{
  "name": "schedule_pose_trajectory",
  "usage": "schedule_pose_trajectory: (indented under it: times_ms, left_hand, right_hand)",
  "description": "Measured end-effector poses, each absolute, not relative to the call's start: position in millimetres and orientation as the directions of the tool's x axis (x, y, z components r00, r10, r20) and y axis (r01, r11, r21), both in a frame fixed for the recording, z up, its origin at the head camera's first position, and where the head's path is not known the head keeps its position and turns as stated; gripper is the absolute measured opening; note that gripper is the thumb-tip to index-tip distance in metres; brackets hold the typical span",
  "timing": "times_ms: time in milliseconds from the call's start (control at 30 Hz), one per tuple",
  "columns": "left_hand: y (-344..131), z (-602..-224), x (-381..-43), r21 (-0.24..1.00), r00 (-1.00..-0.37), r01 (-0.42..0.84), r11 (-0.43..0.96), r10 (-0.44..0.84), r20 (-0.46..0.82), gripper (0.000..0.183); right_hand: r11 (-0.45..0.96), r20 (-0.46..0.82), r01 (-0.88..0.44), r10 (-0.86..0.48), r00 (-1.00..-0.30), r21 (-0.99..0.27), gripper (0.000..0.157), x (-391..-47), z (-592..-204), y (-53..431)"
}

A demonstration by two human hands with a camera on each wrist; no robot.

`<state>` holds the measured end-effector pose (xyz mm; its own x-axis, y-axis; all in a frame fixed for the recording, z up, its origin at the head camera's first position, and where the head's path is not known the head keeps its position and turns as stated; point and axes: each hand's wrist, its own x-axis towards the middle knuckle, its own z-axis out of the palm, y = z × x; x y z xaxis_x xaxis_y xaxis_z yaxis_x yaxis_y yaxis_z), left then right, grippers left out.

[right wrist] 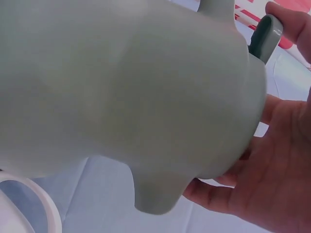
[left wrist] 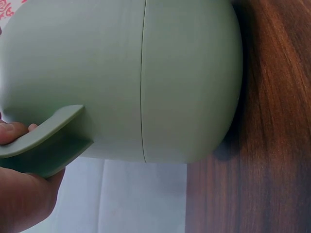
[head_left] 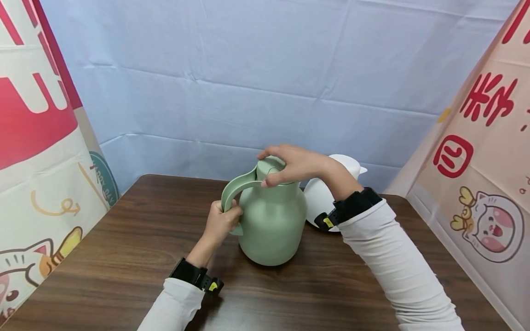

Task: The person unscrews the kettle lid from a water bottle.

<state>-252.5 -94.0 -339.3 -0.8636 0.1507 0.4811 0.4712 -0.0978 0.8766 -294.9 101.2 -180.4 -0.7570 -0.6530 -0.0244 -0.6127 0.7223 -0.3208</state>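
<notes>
Left hand (head_left: 223,219): you clamped the thermal jug (head_left: 271,225)'s nine-o'clock handle (head_left: 228,193).
Right hand (head_left: 296,162): parted fingers gripped its lid (head_left: 269,166).
Lid work: seemingly underway; needed steadiness.

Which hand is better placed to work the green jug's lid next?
Probably the right hand: it reaches over the lid. The left hand grips the handle, so it seems better suited to steadying the green jug.

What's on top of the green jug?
A green lid, with the right hand reaching across it. In the head view, that hand covers part of the lid, so that portion is hidden.
</notes>
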Motion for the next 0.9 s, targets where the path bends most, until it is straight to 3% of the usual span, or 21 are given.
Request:
schedule_pose_trajectory:
  times_ms: [500,900]
  left_hand:
    - [-92.1,-341.2,-253.0,0.874,-0.862,0.472,-0.112,0.149,0.485,0.040]
    - [-94.4,-341.4,-253.4,0.872,-0.860,0.479,-0.104,0.147,0.489,0.039]
  right_hand:
    - [0.622,-0.008,-0.665,-0.733,-0.681,-0.413,0.063,-296.7,-182.9,115.9]
    - [0.597,0.005,-0.653,-0.737,-0.676,-0.466,0.062,-294.4,-179.8,125.2]
